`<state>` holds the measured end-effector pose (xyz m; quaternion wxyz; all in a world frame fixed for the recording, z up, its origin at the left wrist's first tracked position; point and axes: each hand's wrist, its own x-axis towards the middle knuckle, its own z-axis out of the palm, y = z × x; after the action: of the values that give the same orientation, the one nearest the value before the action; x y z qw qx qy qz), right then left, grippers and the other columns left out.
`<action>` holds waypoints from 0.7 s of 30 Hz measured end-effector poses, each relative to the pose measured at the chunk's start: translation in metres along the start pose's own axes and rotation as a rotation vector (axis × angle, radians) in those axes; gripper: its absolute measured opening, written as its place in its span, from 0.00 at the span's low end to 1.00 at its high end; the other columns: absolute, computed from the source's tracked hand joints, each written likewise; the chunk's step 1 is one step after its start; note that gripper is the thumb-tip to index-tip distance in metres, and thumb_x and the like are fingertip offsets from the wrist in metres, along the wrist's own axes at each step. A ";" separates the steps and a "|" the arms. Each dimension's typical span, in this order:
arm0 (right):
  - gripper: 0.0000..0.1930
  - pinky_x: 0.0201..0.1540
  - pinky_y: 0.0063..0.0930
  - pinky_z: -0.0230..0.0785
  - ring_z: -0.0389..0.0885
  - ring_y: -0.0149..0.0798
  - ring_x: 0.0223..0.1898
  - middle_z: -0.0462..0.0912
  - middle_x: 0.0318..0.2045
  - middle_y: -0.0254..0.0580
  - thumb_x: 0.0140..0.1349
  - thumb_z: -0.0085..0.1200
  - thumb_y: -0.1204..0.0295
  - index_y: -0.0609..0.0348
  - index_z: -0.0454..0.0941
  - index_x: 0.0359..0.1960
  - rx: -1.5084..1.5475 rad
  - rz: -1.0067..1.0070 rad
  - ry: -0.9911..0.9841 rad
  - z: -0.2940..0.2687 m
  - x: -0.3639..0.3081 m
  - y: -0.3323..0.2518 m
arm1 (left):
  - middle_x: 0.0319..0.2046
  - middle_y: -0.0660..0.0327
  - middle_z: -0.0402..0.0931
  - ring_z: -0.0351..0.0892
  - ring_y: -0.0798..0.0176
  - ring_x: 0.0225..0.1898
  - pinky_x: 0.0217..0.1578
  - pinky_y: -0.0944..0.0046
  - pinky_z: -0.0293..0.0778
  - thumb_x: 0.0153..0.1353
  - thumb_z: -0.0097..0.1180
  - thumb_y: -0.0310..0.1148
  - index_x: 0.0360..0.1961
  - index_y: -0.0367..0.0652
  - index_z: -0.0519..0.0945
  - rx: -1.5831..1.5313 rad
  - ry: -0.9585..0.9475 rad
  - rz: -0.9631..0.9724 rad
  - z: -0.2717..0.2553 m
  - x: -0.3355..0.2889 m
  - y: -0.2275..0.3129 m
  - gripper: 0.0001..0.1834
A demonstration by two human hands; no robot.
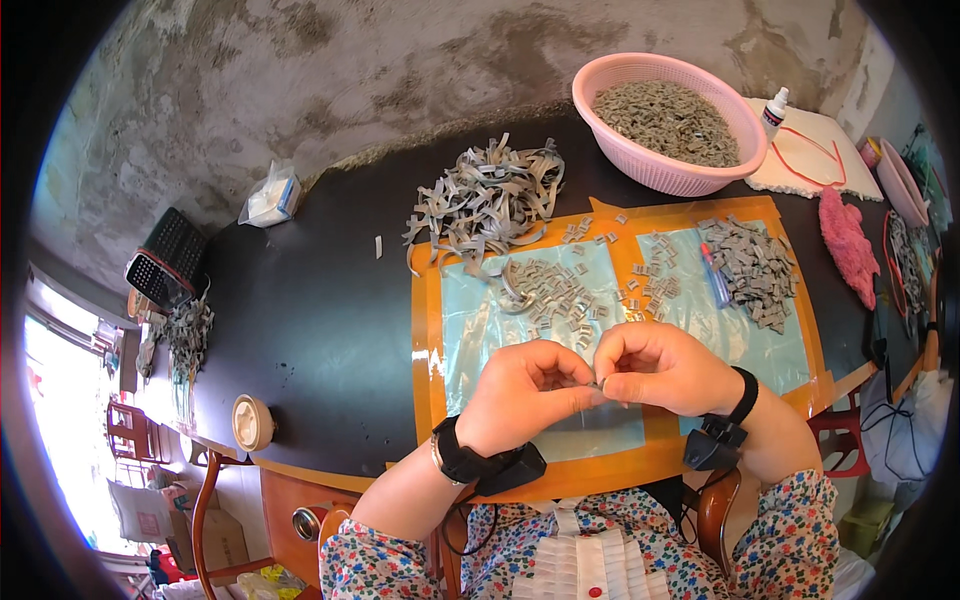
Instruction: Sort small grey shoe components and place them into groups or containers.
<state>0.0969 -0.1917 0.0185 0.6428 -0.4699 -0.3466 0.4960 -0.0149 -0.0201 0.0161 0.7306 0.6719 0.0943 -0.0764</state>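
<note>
Pale blue plastic sheets (pixel 470 360) framed in orange tape (pixel 428 340), side by side on the black desk (pixel 320 330). Over their near part, left hand (pixel 520 400) and right hand (pixel 672 370) brought together, each curled into a close pinch, thumb toward forefinger, remaining fingers loosely folded. Between the meeting fingertips, a small dark piece (pixel 598 384), gripped from both sides and mostly hidden; cannot tell its shape. On each wrist, a black strap (pixel 465 462).

Just beyond the hands, a loose scatter of small grey clips (pixel 560 295) on the left sheet, with a few more on the tape between the sheets. On the right sheet, a narrower band of similar clips along its left side, then a red-and-blue pen (pixel 718 278), then a thicker pile (pixel 757 275) just beside it.

At the far left corner of the taped area, a tangled heap of grey strips (pixel 490 195). Behind the right sheet, a pink basket (pixel 650 170) filled with small grey bits (pixel 665 120). Beside it, a white board (pixel 795 180) with a white bottle (pixel 774 112) and a red cord (pixel 808 140); nearer, a crumpled pink cloth (pixel 848 245). Well apart to the left, a plastic packet (pixel 270 197) near the wall (pixel 220 100) and a round tub (pixel 252 423) near the front edge.
</note>
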 end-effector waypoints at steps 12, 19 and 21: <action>0.06 0.32 0.16 0.67 0.72 0.21 0.28 0.76 0.26 0.30 0.55 0.58 0.73 0.62 0.74 0.30 -0.300 0.107 0.133 -0.009 0.002 0.001 | 0.32 0.55 0.79 0.79 0.65 0.34 0.37 0.70 0.75 0.55 0.55 0.21 0.37 0.30 0.77 -0.219 -0.006 -0.063 -0.006 0.006 -0.006 0.08; 0.06 0.31 0.14 0.66 0.73 0.21 0.28 0.78 0.27 0.31 0.52 0.60 0.77 0.63 0.75 0.29 -0.340 0.130 0.216 -0.011 0.003 0.002 | 0.34 0.53 0.79 0.79 0.64 0.35 0.40 0.68 0.75 0.58 0.52 0.22 0.40 0.30 0.77 -0.214 -0.031 -0.021 -0.008 0.008 -0.009 0.09; 0.06 0.30 0.14 0.66 0.73 0.21 0.27 0.78 0.27 0.32 0.52 0.60 0.77 0.63 0.75 0.29 -0.329 0.129 0.222 -0.011 0.003 0.002 | 0.33 0.53 0.79 0.79 0.65 0.35 0.40 0.69 0.75 0.57 0.52 0.21 0.39 0.30 0.77 -0.202 -0.031 -0.029 -0.007 0.009 -0.008 0.09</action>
<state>0.1066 -0.1915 0.0132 0.5584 -0.6417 -0.3190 0.4180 -0.0087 -0.0135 0.0058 0.7948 0.5921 0.0998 -0.0876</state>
